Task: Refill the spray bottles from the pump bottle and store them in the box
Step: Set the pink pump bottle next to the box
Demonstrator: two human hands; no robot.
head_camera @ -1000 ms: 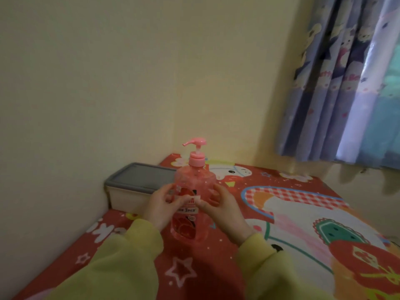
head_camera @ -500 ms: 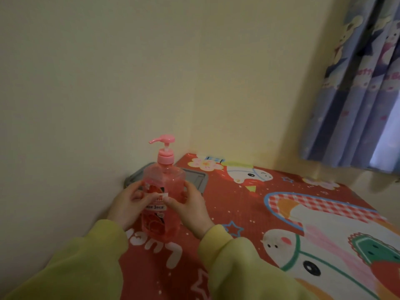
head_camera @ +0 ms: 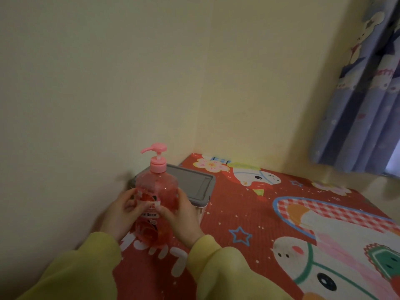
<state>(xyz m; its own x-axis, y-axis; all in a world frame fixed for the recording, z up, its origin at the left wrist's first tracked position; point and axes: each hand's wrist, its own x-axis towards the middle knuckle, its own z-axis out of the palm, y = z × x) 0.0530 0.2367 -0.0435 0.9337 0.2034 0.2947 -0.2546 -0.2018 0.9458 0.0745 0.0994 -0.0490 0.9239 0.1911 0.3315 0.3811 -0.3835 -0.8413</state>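
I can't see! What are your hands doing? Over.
Left hand and right hand grip pump bottle, upright. Box behind it, lid on. No spray bottles visible.

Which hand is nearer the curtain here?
Right. The right hand grips the pump bottle on the side facing the curtain; the left hand grips its opposite side, by the wall.

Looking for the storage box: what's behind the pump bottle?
A grey-lidded box sits behind the pump bottle. The bottle covers its left part; the shut lid hides its contents.
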